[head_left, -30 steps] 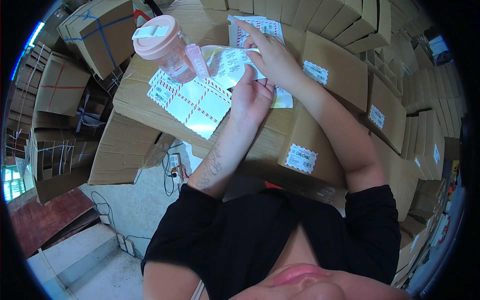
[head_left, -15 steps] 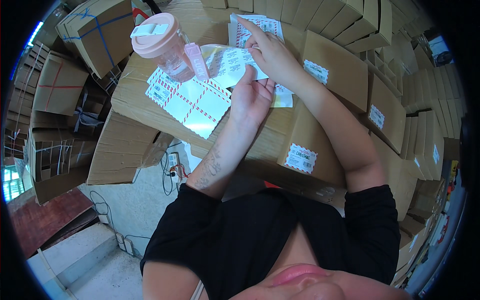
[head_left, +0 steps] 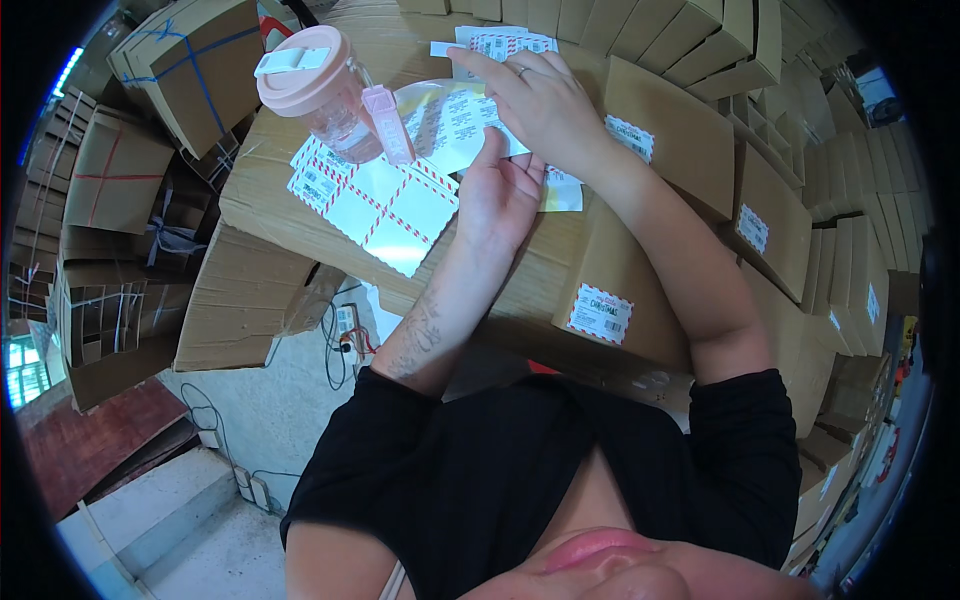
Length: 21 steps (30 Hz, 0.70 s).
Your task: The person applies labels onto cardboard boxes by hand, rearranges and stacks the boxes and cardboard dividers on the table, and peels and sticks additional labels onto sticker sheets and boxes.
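Observation:
My left hand [head_left: 497, 200] is palm up, thumb pressed on a white printed label sheet [head_left: 470, 125] with its fingers beneath. Over it reaches my right hand [head_left: 550, 105], palm down, a ring on one finger. At its outstretched index fingertip is a small white label strip [head_left: 440, 48]; its thumb is mostly hidden. Behind the right hand lie more printed label sheets [head_left: 490, 42]. To the left, a pink-lidded clear cup [head_left: 345, 120] with a pink strap stands by large white stickers [head_left: 385, 210] with red-striped borders.
All this rests on a cardboard surface [head_left: 265, 185]. Closed brown boxes with labels [head_left: 620, 290] stand at the right, and rows of cartons [head_left: 650, 35] line the back. Tied box bundles [head_left: 190, 70] are stacked at the left. Cables and a power strip [head_left: 346, 325] lie below.
The small white strip now shows past my right index fingertip, and that hand has shifted slightly left. My left hand stays nearly still on the label sheet.

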{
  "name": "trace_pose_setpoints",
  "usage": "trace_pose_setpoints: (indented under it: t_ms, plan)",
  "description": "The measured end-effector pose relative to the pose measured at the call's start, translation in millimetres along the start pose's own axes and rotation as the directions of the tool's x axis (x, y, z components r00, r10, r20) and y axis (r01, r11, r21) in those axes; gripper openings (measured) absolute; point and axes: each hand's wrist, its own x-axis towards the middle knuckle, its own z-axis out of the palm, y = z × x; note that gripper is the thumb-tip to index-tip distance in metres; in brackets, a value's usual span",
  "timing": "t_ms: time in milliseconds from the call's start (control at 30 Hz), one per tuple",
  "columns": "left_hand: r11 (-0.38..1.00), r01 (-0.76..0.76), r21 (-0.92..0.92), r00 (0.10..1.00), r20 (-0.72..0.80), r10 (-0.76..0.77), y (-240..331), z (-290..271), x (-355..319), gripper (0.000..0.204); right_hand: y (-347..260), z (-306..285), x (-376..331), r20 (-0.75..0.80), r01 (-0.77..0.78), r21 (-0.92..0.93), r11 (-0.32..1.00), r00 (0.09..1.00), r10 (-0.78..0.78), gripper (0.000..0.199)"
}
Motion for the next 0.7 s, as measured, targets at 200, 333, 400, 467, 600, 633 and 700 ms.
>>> trace_pose_setpoints:
  t_ms: [200,333,400,467,600,633,700]
  plan:
    - [0.999,-0.015,0.039,1.000,0.008,0.014,0,0,-1,0.037,-4,-9,3,0.057,-0.055,0.155,0.986,0.997,0.047,0.066]
    - [0.999,-0.012,0.041,1.000,-0.013,0.013,0,4,-3,0.037,0,-11,2,0.025,-0.047,0.266,0.963,0.999,0.041,0.066]
    - [0.999,-0.014,0.037,1.000,-0.014,0.014,0,3,-2,0.037,0,-11,3,0.022,-0.042,0.302,0.952,0.999,0.037,0.067]
    - [0.999,-0.016,0.041,1.000,-0.016,0.016,0,4,-3,0.037,0,-13,4,0.018,-0.038,0.335,0.941,0.999,0.034,0.068]
    - [0.999,-0.021,0.034,1.000,-0.013,0.021,0,5,-3,0.037,-2,-18,5,0.223,-0.235,0.525,0.818,0.965,0.135,0.073]
    - [0.999,-0.020,0.034,1.000,-0.013,0.020,0,6,-3,0.037,-3,-20,6,0.225,-0.244,0.537,0.808,0.964,0.141,0.074]
    - [0.998,-0.030,0.052,0.999,0.019,0.029,-1,7,-4,0.038,-3,-24,7,0.250,-0.242,0.508,0.827,0.960,0.128,0.076]
